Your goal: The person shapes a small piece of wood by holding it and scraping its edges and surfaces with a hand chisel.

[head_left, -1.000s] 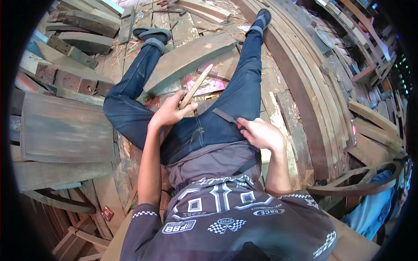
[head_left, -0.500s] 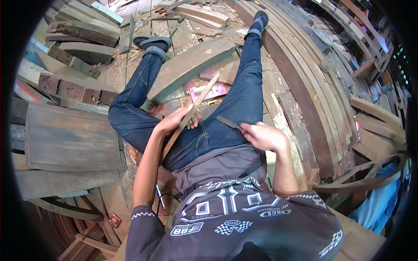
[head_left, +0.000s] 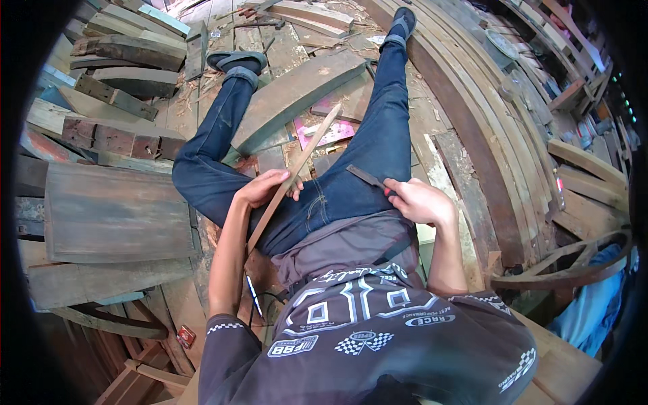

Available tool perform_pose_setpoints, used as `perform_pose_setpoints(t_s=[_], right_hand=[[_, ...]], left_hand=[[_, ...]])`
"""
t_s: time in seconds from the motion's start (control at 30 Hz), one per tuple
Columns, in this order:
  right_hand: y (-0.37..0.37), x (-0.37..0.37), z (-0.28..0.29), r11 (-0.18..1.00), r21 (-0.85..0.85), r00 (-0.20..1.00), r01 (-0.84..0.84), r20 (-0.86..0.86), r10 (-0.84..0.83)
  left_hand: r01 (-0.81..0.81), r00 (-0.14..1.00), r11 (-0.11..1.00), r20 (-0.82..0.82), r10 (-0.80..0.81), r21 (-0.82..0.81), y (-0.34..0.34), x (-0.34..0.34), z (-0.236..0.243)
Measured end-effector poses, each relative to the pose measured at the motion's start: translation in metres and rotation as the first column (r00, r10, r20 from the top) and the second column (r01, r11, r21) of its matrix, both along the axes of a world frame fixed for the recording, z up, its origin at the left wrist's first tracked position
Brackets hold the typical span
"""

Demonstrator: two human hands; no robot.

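My left hand (head_left: 264,189) grips the wooden stick (head_left: 312,145) slanting over my lap (head_left: 351,196), likely light, stiff and best held mid-length, while my right hand (head_left: 426,202) grips what looks like a chisel (head_left: 365,177).

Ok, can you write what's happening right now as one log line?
left hand: holding long wooden strip | right hand: holding dark flat-bladed tool | strip and tool: apart | thick timber: lying ahead

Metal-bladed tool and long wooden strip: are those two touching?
Apart: the head view shows blue jeans plainly between the metal-bladed tool and the wooden strip.
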State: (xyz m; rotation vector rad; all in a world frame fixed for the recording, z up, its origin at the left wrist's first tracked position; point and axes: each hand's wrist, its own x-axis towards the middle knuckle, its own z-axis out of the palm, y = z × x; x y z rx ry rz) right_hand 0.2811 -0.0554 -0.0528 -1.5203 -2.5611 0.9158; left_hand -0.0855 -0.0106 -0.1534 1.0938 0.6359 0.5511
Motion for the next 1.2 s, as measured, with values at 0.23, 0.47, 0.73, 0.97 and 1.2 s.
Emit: perform_pose_setpoints(t_s=[0.23,0.47,0.73,0.97,1.2], right_hand=[[0.016,-0.031,-0.021,0.999,0.017,0.998,-0.029,0.05,0.029],[0.011,0.0,0.001,0.991,0.106,0.991,0.085,-0.112,-0.073],[0.018,0.06,-0.023,0.917,0.096,0.918,0.386,-0.136,-0.372],[0.015,0.07,-0.033,0.934,0.011,0.922,0.357,-0.164,-0.351],[0.003,0.119,0.006,0.845,-0.398,0.743,0.356,-0.427,-0.515]], left_hand=[[0.012,0.998,1.0,0.054,-0.013,0.01,0.005,-0.007,-0.012],[-0.036,0.995,0.999,0.09,0.037,-0.009,0.006,-0.007,-0.013],[-0.065,0.995,0.998,0.069,0.066,-0.012,0.004,-0.003,-0.009],[-0.078,0.992,0.994,0.093,0.085,-0.075,0.005,-0.005,-0.016],[-0.103,0.99,0.991,0.087,0.11,-0.081,0.005,-0.006,-0.016]])
